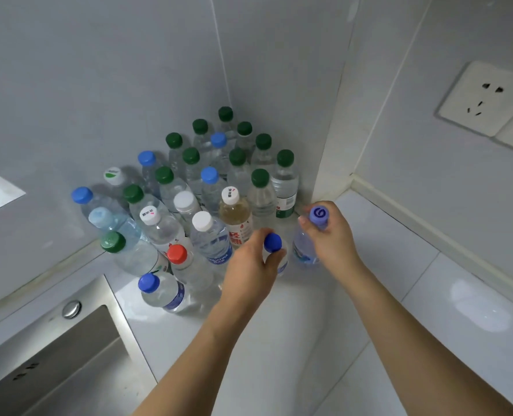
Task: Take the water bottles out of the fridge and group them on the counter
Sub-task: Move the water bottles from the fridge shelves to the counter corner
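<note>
Several clear water bottles (210,175) with green, blue, white and red caps stand grouped in the corner of the white counter (309,325). My left hand (250,265) grips the neck of a small bottle with a dark blue cap (272,242) at the group's front edge. My right hand (331,232) grips the neck of a bottle with a pale purple cap (319,215), just right of the group; its blue label shows below my fingers. Both bottles stand upright, low at the counter; whether they touch it is hidden.
A steel sink (54,355) with a round drain button (71,308) lies at the lower left. Grey tiled walls meet behind the bottles. A wall socket (486,99) sits at the upper right. Bare white counter stretches to the right and front.
</note>
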Demonstrator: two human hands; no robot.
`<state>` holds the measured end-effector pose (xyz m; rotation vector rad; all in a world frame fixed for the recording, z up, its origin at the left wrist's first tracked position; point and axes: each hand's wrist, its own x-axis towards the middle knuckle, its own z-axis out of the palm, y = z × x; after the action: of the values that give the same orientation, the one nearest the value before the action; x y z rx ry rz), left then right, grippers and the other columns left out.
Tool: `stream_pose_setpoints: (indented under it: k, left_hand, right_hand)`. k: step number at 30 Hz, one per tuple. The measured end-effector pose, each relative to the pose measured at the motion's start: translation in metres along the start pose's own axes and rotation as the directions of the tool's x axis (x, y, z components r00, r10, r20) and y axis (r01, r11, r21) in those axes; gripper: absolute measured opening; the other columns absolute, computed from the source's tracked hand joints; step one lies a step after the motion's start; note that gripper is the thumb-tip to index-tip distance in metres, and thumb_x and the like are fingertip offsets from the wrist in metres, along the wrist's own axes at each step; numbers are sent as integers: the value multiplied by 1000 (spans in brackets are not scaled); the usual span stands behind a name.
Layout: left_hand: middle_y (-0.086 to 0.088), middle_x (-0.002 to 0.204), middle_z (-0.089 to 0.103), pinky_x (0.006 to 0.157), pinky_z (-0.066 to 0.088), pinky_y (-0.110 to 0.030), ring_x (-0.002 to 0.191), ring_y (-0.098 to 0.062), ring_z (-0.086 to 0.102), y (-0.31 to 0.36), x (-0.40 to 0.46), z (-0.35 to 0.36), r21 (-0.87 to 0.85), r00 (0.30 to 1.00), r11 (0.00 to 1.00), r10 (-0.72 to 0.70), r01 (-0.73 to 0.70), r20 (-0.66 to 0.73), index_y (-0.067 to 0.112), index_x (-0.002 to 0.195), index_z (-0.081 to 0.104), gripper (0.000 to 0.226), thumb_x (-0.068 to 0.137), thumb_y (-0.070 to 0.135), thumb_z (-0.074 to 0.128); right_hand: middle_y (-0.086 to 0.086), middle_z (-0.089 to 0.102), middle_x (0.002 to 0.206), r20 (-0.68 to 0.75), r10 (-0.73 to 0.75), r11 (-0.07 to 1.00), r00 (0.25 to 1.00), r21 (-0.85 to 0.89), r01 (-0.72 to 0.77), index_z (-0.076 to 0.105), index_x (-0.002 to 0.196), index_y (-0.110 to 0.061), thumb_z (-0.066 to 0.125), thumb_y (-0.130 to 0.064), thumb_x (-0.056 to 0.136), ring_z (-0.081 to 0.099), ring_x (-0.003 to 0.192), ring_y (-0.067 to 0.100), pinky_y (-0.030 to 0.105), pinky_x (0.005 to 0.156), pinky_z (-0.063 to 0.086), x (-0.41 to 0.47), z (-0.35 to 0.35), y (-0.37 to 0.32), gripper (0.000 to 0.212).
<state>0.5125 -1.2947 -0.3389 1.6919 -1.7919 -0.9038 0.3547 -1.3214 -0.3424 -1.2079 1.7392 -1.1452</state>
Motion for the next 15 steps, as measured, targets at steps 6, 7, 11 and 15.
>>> stream_pose_setpoints:
  k: [6, 7, 11, 15]
  left_hand:
    - [8, 97, 62, 69, 44, -28, 81, -14, 55, -12, 14, 3, 14, 998, 1000, 1, 0, -63, 22, 117, 54, 26, 92, 26, 61]
    - [9, 96, 60, 67, 41, -26, 81, -13, 54, -13, 15, 3, 15, 997, 1000, 0, 1, -73, 21, 117, 54, 26, 93, 25, 61]
    - [5, 97, 62, 66, 40, -27, 85, -18, 58, -20, 17, 6, 7, 994, 1000, -4, 5, -109, 17, 117, 54, 26, 92, 21, 61]
    - [1, 103, 64, 70, 45, -28, 89, -18, 58, -24, 19, 15, 1, 992, 1000, 20, -20, -126, 16, 118, 54, 27, 92, 18, 62]
  right_hand:
    - [-19, 53, 86, 36, -12, 1000, 999, -22, 13, 51, 101, -21, 65, -19, 90, 53, 81, -5, 2, 68, 37, 20, 28, -1, 18]
    - [-19, 53, 86, 41, -23, 1000, 999, -20, 23, 50, 100, -22, 65, -19, 91, 53, 81, -6, 1, 67, 38, 21, 30, -2, 18]
    - [-21, 55, 89, 48, -64, 998, 997, 15, 63, 51, 100, -24, 66, -16, 90, 54, 84, -9, -2, 71, 40, 24, 36, -1, 19]
    - [-15, 57, 94, 57, -108, 994, 993, 21, 107, 52, 104, -21, 67, -15, 89, 55, 89, -8, 0, 74, 41, 28, 36, 4, 21]
